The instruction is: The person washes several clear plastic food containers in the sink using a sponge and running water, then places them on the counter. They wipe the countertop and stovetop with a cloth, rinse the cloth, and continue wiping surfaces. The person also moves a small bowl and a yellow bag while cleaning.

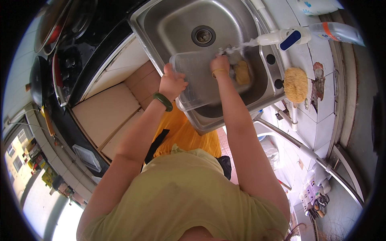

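Observation:
A clear plastic container (196, 81) is tilted over the near left part of the stainless steel sink (178, 18). My left hand (174, 82) holds the container by its left edge. My right hand (220, 64), with a yellow band at the wrist, is at the container's right side, beneath the water stream (241, 45); what its fingers grip is hard to make out. Water runs from a white faucet (271, 38) with a blue lever. A yellow sponge or cloth (242, 73) lies in the sink just right of my right hand.
A tan sponge (295, 85) sits on the ledge right of the sink. A clear bottle (337, 32) stands behind the faucet. A black wok (40, 79) and a red-handled pan (56, 72) are at the left by the stove. A metal pole (283, 135) runs at lower right.

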Available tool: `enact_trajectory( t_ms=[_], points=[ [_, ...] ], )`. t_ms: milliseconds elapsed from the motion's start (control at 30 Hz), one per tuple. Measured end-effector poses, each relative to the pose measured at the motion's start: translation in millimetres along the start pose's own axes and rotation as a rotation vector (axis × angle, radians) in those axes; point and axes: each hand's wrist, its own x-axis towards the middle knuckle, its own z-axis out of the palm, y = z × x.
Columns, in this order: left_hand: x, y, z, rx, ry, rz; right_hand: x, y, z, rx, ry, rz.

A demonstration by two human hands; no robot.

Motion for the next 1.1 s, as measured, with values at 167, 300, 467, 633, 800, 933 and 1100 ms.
enact_trajectory(
  t_ms=[167, 300, 467, 633, 800, 933, 1100],
  points=[
    [12.9, -10.8, -4.4, 0.041, 0.022, 0.192, -27.4, -29.8, 11.7, 0.064, 0.168, -0.44],
    [5.7, 9.5, -5.3, 0.205, 0.052, 0.098, -79.5, -86.9, -5.8, 0.325, -0.019, -0.841],
    [7.9, -5.8, -5.2, -0.112, 0.1, 0.103, -55.4, -64.0, -21.2, 0.196, 0.022, -0.909],
    [9.9, -8.4, -2.3, -0.18, 0.137, 0.203, -31.2, 24.7, -22.9, -0.062, 0.132, -0.463],
    [15.9, -17.1, 1.9, -0.32, 0.208, 0.177, -107.3, 10.5, -25.5, 0.082, -0.181, -0.347],
    [21.1, -17.2, -1.1, -0.271, 0.187, 0.183, -146.1, -18.8, -24.4, 0.508, -0.423, -0.557],
    [12.5, -8.2, -2.3, -0.292, 0.164, 0.122, -115.1, -3.0, -35.1, 0.193, -0.537, -0.354]
  ],
)
